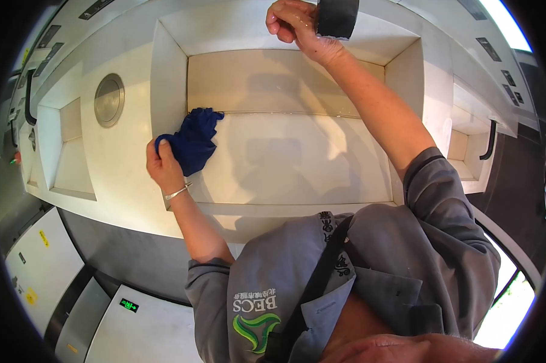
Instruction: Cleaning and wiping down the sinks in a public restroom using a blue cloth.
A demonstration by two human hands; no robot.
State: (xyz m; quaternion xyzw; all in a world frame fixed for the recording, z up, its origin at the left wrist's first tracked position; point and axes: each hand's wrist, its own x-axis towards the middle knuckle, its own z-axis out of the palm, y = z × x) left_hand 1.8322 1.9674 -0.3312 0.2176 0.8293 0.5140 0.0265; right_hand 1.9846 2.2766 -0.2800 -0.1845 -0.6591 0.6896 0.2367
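Note:
My left hand (165, 164) grips a crumpled dark blue cloth (196, 140), thumb on top, at the left end of a white rectangular trough sink (273, 159). The cloth hangs over the sink's left edge and touches its inner wall and floor. A metal bangle (178, 191) circles my left wrist. Above the sink's far side, my right hand (295, 25) is wet, its fingers loosely curled. A black rectangular spout (337, 18) overlaps my right wrist area and hides part of the hand. Nothing shows in the right hand, but its palm is out of sight.
A round metal lid (109, 100) is set in the white counter (132, 181) left of the sink. Smaller recessed basins lie at left (71, 154) and right (459, 149), with black grab bars (30, 97) beside them. A green lit exit sign (129, 305) hangs at lower left.

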